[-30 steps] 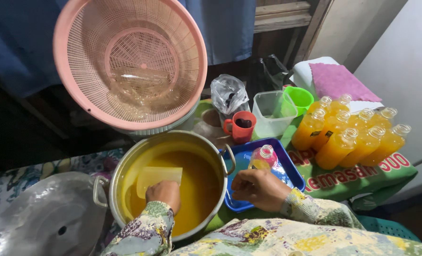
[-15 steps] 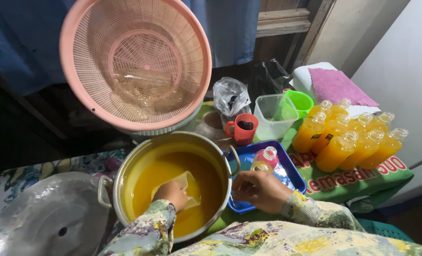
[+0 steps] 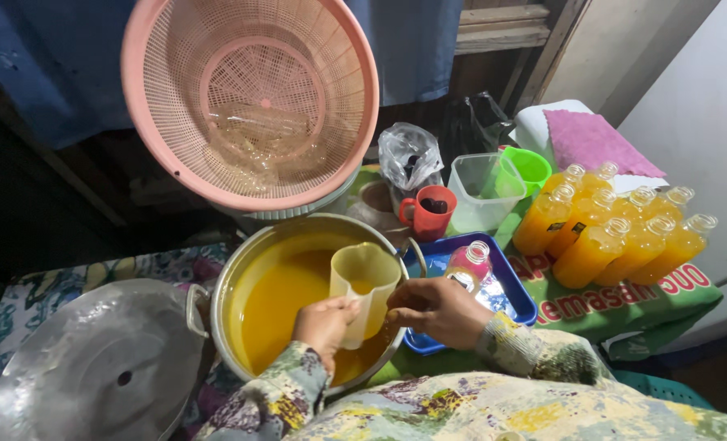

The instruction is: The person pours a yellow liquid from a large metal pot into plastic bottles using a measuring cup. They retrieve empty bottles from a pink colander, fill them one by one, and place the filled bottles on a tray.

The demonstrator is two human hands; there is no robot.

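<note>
So the left hand [image 3: 324, 322] was wrapped around the side of a pale plastic jug [image 3: 363, 286], fingers closed on it, holding it just above the orange liquid in the big metal pot [image 3: 241, 265]. The right hand [image 3: 437, 309] sat right next to the jug at the pot's rim, fingers curled in, but I couldn't tell if it was actually gripping anything. Just beyond that hand was a blue tray [image 3: 506, 290] with a small clear bottle [image 3: 468, 265] in it. Off to the right, a bunch of filled orange bottles [image 3: 604, 237] lay on a green package [image 3: 625, 298] with big red lettering. A pink colander [image 3: 249, 98] was tipped up behind the pot, and the pot's lid [image 3: 94, 367] lay on the surface to the left.
</note>
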